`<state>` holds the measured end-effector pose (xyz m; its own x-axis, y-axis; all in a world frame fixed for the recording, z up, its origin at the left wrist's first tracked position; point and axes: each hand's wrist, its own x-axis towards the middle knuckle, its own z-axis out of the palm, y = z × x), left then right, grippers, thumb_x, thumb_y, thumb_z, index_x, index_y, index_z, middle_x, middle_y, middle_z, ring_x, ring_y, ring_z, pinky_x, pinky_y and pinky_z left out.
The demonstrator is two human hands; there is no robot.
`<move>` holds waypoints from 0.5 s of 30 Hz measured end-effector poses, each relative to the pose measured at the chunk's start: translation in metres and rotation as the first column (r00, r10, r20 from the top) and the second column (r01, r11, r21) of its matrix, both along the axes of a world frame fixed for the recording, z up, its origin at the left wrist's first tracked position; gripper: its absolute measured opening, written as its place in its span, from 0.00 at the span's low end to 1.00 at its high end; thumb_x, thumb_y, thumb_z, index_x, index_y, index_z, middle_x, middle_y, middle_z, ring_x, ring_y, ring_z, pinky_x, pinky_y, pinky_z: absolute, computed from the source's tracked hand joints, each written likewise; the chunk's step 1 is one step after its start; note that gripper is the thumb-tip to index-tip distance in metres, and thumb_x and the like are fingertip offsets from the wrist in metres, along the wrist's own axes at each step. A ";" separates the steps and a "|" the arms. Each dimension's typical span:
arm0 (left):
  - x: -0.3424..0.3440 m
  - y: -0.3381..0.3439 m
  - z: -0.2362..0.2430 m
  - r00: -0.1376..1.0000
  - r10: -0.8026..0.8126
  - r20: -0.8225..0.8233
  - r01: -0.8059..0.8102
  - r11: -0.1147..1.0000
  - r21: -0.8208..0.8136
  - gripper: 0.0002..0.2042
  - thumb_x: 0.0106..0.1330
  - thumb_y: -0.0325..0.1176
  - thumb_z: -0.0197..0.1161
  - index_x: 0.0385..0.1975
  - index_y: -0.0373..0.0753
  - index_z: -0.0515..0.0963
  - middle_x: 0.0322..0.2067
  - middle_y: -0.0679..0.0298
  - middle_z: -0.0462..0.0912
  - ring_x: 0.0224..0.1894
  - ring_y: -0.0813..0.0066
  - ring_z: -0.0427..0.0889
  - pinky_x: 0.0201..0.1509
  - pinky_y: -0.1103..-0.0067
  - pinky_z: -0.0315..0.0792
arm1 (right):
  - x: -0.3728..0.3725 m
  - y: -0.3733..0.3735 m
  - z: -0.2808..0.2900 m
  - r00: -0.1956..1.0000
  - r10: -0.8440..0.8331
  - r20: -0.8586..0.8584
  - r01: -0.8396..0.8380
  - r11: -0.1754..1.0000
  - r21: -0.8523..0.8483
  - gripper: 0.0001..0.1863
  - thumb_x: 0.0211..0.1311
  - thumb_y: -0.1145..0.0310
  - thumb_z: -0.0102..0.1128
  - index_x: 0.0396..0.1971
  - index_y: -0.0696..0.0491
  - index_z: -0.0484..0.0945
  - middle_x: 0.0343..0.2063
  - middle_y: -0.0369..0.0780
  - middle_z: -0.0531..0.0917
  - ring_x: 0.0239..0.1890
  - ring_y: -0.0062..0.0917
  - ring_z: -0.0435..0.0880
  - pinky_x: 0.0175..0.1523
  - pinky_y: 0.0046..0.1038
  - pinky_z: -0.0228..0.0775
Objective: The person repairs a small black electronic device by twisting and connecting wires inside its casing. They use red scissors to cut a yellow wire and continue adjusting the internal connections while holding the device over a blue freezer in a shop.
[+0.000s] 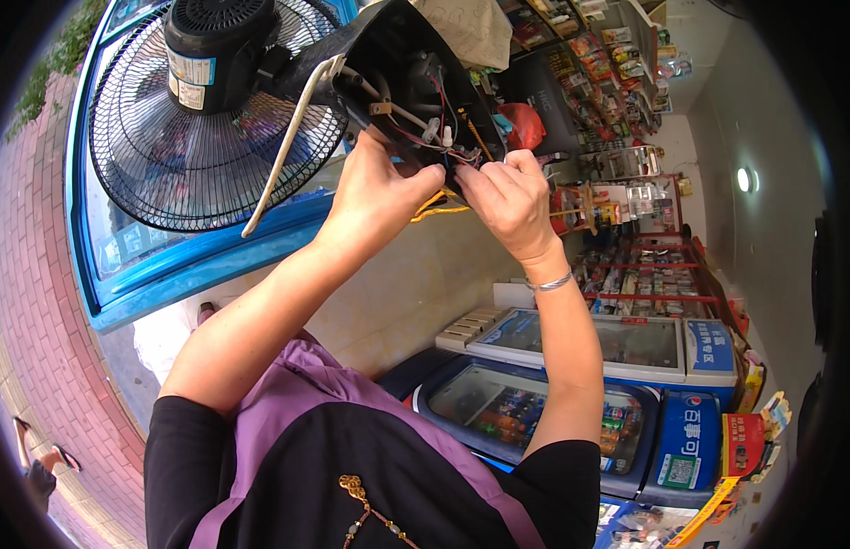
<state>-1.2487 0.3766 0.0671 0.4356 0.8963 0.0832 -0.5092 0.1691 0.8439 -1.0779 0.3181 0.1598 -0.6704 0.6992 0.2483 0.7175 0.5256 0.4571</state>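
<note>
A black electric fan point(219, 119) lies across the blue-framed display freezer point(150, 291), its round wire cage toward the left. Its long black housing point(398, 55) is opened, and thin wires point(452, 151) with a white connector point(447, 135) show inside. My left hand point(379, 188) is closed round the housing's lower edge, its thumb near the wires. At the same end, my right hand point(507, 197) pinches among the wires with bent fingers; its fingertips are partly hidden. A pale cord point(292, 146) hangs from the housing over the cage. Yellow strips point(441, 209) show just below my hands.
Behind the housing are a red plastic bag point(523, 125) and a black box point(539, 91). Stocked shelves point(658, 265) line the far right. Drinks chest coolers point(535, 412) stand at my right. A brick pavement point(54, 274) runs along the left, where a person's legs point(45, 457) show.
</note>
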 end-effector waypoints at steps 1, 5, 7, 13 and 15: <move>0.000 0.000 0.000 1.000 -0.009 -0.003 0.009 1.000 0.004 0.19 0.52 0.27 0.66 0.44 0.28 0.71 0.37 0.55 0.83 0.41 0.74 0.81 0.47 0.77 0.75 | -0.001 0.000 -0.001 1.000 0.003 -0.016 -0.003 1.000 -0.003 0.06 0.50 0.76 0.63 0.30 0.55 0.79 0.19 0.33 0.71 0.21 0.24 0.72 0.33 0.28 0.62; 0.004 -0.004 -0.004 0.997 0.073 0.012 -0.073 0.997 0.000 0.17 0.52 0.27 0.65 0.42 0.29 0.74 0.35 0.56 0.84 0.39 0.75 0.81 0.45 0.77 0.75 | -0.001 -0.002 -0.005 0.998 -0.001 -0.057 0.000 1.000 -0.016 0.07 0.49 0.77 0.65 0.29 0.55 0.78 0.19 0.35 0.72 0.20 0.25 0.72 0.33 0.28 0.62; 0.001 -0.002 -0.003 0.999 0.050 -0.008 -0.050 0.999 0.021 0.15 0.52 0.27 0.65 0.40 0.28 0.76 0.33 0.57 0.84 0.37 0.75 0.81 0.44 0.77 0.76 | -0.001 -0.002 -0.005 0.997 -0.008 -0.077 0.006 1.000 -0.024 0.07 0.49 0.78 0.65 0.29 0.55 0.77 0.19 0.35 0.72 0.20 0.26 0.72 0.33 0.28 0.62; -0.009 -0.003 0.010 1.000 0.021 -0.023 -0.021 1.000 0.013 0.13 0.52 0.27 0.64 0.36 0.27 0.78 0.31 0.56 0.85 0.34 0.77 0.82 0.40 0.78 0.76 | -0.002 -0.001 -0.005 0.996 -0.018 -0.092 0.013 0.999 -0.048 0.07 0.50 0.79 0.64 0.29 0.56 0.76 0.19 0.36 0.73 0.21 0.28 0.73 0.32 0.28 0.62; -0.008 -0.004 0.009 0.999 0.028 -0.032 -0.028 1.000 0.009 0.13 0.52 0.27 0.64 0.36 0.28 0.79 0.31 0.57 0.85 0.33 0.78 0.82 0.39 0.79 0.76 | -0.001 -0.001 -0.005 0.995 -0.014 -0.096 0.010 0.999 -0.048 0.07 0.50 0.79 0.64 0.29 0.55 0.76 0.19 0.36 0.74 0.21 0.28 0.73 0.32 0.28 0.62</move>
